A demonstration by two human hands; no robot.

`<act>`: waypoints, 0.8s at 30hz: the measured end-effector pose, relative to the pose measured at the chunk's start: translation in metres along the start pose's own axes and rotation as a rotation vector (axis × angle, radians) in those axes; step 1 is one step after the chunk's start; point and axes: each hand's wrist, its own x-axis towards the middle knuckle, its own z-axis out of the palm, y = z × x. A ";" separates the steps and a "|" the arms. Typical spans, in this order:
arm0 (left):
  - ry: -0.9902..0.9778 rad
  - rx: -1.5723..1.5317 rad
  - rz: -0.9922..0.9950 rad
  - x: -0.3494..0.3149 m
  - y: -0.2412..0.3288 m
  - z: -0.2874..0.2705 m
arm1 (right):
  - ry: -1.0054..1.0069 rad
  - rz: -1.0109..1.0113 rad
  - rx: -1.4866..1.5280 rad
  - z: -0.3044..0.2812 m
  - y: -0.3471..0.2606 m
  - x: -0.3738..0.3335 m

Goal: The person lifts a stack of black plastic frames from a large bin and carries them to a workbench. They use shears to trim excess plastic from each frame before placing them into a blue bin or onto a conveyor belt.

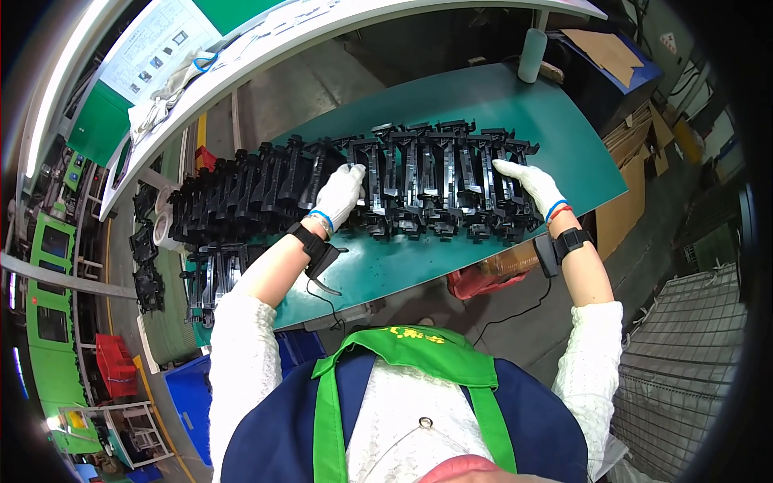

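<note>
Several long black plastic parts (431, 181) lie side by side in a row on a green tabletop. My left hand (341, 196), in a white glove, grips the left end of this row, its fingertips partly lost among the dark pieces. At the right end, my right hand (530, 182), also gloved in white, holds the outermost part, with some fingers hidden behind it. Left of my left hand is a second row of black plastic parts (250, 189), closely packed and slanting. More black parts (217, 278) lie by the table's near left edge.
A white shelf (266, 52) arches over the far side, with gloves and a posted sheet. At the table's far right corner stands a pale green cylinder (531, 55). White tape rolls (163, 229) and a conveyor are at left. Below are a red bin (483, 282) and a blue bin (189, 406).
</note>
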 end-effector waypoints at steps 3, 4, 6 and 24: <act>-0.045 -0.114 -0.013 0.017 -0.013 0.013 | -0.018 0.018 0.060 -0.002 0.000 0.000; 0.049 -0.187 0.022 0.021 -0.017 0.021 | 0.014 0.020 0.027 -0.004 0.004 0.004; 0.186 -0.297 0.082 0.024 -0.015 0.030 | 0.083 0.024 -0.038 -0.006 0.004 0.005; -0.364 -0.607 -0.185 0.052 0.008 -0.005 | -0.090 0.072 0.313 -0.001 -0.013 -0.010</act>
